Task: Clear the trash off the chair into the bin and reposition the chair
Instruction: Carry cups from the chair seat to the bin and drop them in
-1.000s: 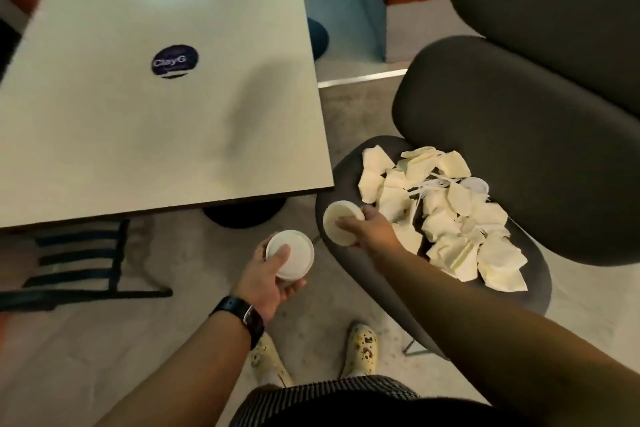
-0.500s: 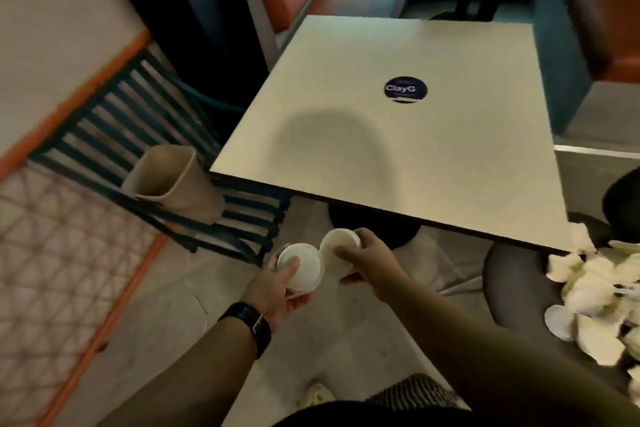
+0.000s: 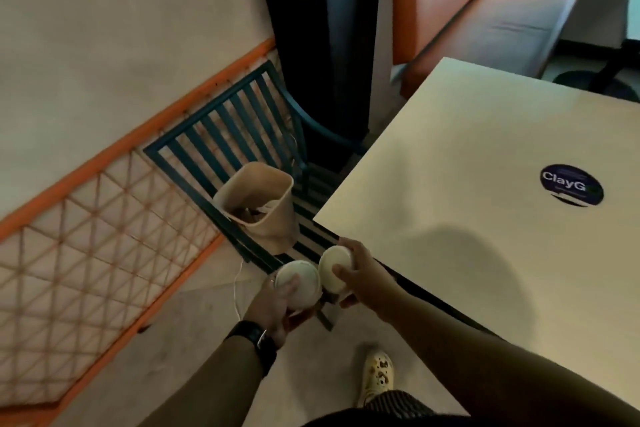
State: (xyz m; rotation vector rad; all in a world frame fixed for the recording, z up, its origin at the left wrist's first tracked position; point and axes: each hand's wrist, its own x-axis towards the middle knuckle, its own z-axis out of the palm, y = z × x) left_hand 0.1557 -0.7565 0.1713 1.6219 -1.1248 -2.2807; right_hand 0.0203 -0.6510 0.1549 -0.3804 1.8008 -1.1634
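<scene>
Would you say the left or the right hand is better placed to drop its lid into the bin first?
Probably the right hand: its lid sits just below the bin, slightly nearer than the left hand's lid.

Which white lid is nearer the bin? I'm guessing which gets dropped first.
The lid in the right hand: that lid sits just below the bin, ahead of the left hand's lid.
</scene>
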